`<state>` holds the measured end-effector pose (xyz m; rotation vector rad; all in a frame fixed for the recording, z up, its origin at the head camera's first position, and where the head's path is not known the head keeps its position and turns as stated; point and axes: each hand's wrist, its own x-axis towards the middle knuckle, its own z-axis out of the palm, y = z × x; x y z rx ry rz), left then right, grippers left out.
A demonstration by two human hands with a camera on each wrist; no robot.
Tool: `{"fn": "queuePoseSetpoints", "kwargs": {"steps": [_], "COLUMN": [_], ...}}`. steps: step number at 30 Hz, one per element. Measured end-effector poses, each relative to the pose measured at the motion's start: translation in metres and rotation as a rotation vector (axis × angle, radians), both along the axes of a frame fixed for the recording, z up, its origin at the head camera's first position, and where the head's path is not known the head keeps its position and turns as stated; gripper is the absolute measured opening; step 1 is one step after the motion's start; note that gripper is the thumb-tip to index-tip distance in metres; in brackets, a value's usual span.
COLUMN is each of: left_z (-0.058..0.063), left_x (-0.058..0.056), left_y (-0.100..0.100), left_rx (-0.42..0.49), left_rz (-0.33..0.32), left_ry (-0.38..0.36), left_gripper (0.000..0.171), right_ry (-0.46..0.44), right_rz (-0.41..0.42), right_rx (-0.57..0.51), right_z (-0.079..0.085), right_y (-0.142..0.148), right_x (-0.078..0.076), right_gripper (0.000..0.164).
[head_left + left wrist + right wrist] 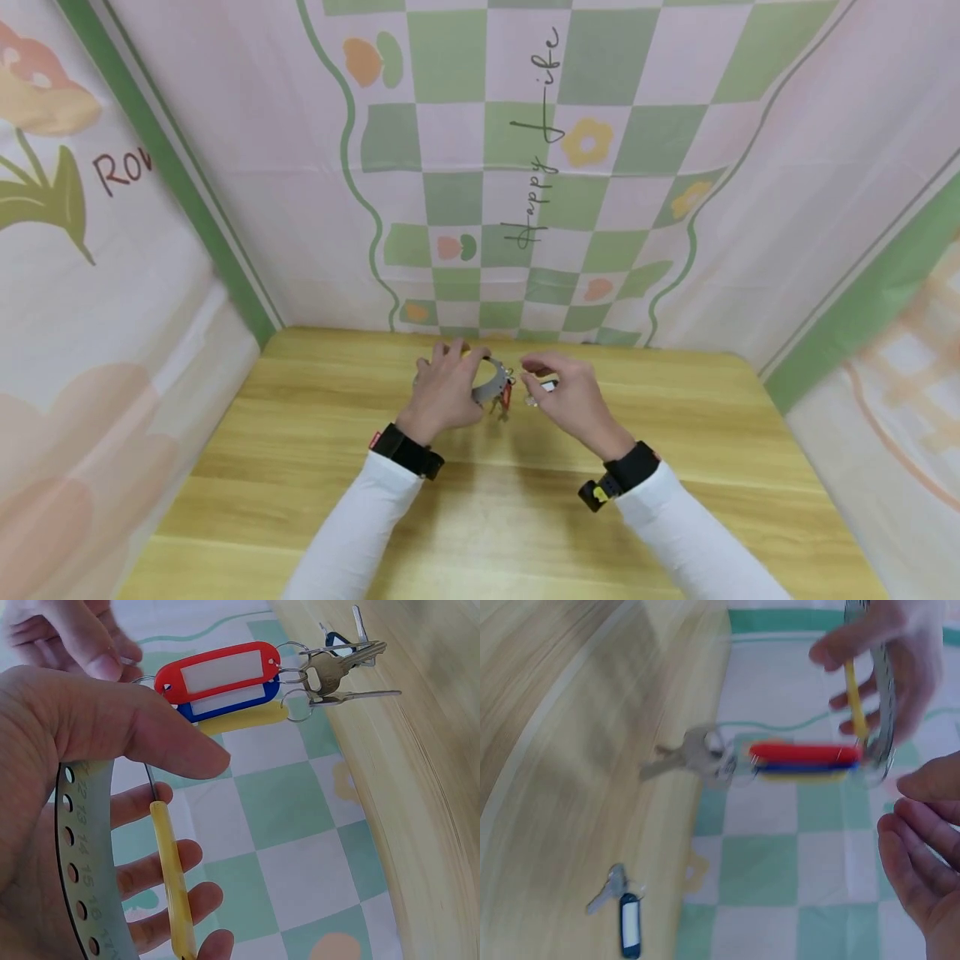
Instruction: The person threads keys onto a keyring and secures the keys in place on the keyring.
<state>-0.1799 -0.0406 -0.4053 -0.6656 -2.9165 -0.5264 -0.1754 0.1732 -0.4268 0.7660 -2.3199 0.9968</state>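
My left hand [447, 387] grips a grey key hoop [84, 862] with numbered holes and a yellow-handled part [171, 877]. From the hoop's edge hang key tags: a red tag [217, 673], a blue tag [232, 702] and a yellow tag [251, 717]. Metal keys [326, 673] dangle from their rings. Close beside the hoop's right edge is my right hand [573, 396]. Its thumb and fingers are loosely bent, with nothing visible between them in the right wrist view. Below it, a dark key tag [631, 926] with a key [611, 886] lies on the table.
The wooden table [300, 500] stretches under both forearms. Behind its far edge rises a fabric backdrop [450, 196] with green and white checks, and printed cloth walls stand at left and right.
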Motion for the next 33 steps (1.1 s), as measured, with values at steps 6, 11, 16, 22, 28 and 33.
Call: {"fn": "queuePoseSetpoints", "kwargs": {"steps": [6, 11, 16, 22, 28, 33], "left_z": [0.000, -0.001, -0.001, -0.005, -0.007, -0.007], "left_x": [-0.001, -0.001, 0.000, 0.001, 0.002, 0.002], "left_y": [-0.005, -0.007, -0.007, -0.007, -0.007, -0.007], "left_rx": [0.022, 0.010, 0.003, -0.020, -0.010, -0.008], "left_rz": [0.007, 0.007, 0.007, -0.008, -0.020, -0.022], "left_ry": [0.012, 0.040, 0.079, 0.115, 0.137, 0.140], "left_gripper": [0.083, 0.082, 0.080, 0.081, 0.082, 0.081], "right_ry": [-0.148, -0.335, -0.382, -0.395, -0.421, -0.419], "right_rz": [-0.119, -0.155, -0.136, -0.155, -0.186, -0.227], "right_rx": [0.001, 0.140, 0.308, 0.435, 0.478, 0.418], "right_z": [-0.014, -0.037, -0.059, -0.076, -0.086, -0.087], "right_y": [0.017, 0.026, 0.026, 0.020, 0.011, 0.008], "right_x": [-0.019, -0.035, -0.050, -0.058, -0.063, -0.066], "right_gripper": [0.018, 0.022, 0.031, 0.027, 0.010, 0.012]}}
